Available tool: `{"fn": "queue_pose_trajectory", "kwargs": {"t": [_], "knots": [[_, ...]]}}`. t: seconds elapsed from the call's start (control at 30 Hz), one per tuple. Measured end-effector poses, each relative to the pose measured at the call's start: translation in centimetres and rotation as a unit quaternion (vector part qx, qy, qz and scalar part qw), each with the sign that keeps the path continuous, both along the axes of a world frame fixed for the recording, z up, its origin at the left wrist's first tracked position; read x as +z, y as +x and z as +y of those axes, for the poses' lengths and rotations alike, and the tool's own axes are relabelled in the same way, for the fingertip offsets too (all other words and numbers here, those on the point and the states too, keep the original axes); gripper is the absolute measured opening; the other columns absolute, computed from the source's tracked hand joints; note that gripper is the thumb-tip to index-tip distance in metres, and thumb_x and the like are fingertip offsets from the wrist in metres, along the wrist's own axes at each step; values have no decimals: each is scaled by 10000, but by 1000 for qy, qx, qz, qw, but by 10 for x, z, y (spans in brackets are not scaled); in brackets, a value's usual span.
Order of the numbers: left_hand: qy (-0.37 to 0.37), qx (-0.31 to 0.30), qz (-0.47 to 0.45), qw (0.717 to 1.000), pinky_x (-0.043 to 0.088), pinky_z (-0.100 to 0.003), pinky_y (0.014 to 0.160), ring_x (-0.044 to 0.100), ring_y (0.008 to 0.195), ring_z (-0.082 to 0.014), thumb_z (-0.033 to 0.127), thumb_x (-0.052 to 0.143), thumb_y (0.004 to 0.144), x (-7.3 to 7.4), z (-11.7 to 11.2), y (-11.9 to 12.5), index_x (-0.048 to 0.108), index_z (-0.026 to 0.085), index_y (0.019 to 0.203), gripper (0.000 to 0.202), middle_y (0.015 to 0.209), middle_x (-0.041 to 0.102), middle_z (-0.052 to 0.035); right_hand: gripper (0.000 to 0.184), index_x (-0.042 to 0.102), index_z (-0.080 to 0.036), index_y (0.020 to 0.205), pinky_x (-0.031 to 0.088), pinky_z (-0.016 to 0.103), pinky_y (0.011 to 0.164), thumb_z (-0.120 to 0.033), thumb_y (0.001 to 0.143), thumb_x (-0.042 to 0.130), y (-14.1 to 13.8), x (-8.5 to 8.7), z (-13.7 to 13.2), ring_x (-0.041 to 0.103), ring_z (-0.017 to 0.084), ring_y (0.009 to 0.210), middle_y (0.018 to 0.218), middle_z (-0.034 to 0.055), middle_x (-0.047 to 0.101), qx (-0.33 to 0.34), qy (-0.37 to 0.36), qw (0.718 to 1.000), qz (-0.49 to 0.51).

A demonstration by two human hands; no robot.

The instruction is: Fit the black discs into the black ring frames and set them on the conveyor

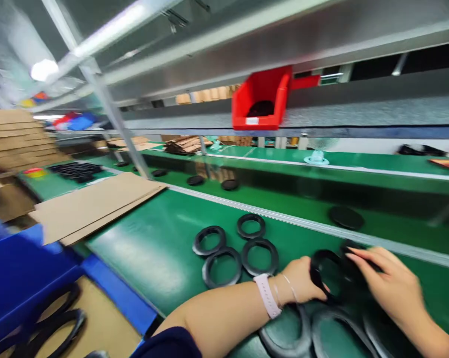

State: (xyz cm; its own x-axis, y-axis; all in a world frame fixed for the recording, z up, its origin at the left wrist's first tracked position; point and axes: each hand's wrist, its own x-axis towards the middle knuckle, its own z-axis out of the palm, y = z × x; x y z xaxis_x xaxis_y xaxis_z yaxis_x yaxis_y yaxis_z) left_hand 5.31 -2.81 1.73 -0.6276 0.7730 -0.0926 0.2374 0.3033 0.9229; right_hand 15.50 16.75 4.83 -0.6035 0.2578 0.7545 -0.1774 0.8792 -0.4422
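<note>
My left hand [301, 281], with a pale pink watch band at the wrist, is closed on a black ring [316, 268] held up off the green bench. Close against that ring, my right hand [394, 281] pinches a dark black piece [353, 266]; blur and shadow hide its exact shape. Below my hands lie larger black rings, one partly under my left wrist [302, 338] and another to its right [317, 328]. Left of my forearm several black rings [260, 256] rest flat on the bench, some touching.
Cardboard sheets [101, 204] lie at the bench's left. A blue bin [27, 278] with black rings stands at lower left. Black discs [346, 217] sit on the green strip behind a metal rail [284, 219]. A red bin [243, 119] hangs above.
</note>
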Motion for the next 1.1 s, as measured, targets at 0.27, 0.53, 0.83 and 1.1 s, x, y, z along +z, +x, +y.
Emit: {"fn": "queue_pose_trajectory", "kwargs": {"t": [0.27, 0.53, 0.83, 1.1], "knots": [[41, -34, -124, 991, 527, -419, 859, 660, 937, -294, 244, 753, 606, -7, 8, -5, 483, 175, 1035, 512, 953, 681, -74, 204, 720, -147, 958, 468, 300, 698, -267, 1014, 564, -8, -14, -4, 581, 179, 769, 816, 60, 610, 92, 36, 993, -63], [61, 7, -189, 980, 512, -466, 936, 653, 986, -296, 260, 860, 519, -2, 12, -3, 469, 152, 1123, 727, 1058, 663, -82, 75, 693, -131, 956, 437, 266, 648, -183, 908, 717, -3, -22, -15, 570, 168, 760, 855, 47, 601, 92, 133, 980, -112], [57, 18, -191, 980, 508, -461, 955, 639, 1013, -297, 271, 887, 509, -2, 13, -4, 475, 117, 1152, 779, 1067, 666, -96, 144, 662, -138, 946, 388, 285, 619, -229, 998, 563, -1, -24, -14, 533, 173, 757, 861, 49, 556, 96, 208, 957, -177], [45, 30, -183, 982, 515, -444, 942, 636, 1002, -288, 265, 895, 489, 2, 12, -4, 489, 130, 1134, 774, 1043, 663, -69, 185, 641, -131, 928, 380, 297, 614, -213, 1026, 507, 1, -20, -15, 498, 170, 724, 841, 47, 517, 111, 241, 949, -173]]}}
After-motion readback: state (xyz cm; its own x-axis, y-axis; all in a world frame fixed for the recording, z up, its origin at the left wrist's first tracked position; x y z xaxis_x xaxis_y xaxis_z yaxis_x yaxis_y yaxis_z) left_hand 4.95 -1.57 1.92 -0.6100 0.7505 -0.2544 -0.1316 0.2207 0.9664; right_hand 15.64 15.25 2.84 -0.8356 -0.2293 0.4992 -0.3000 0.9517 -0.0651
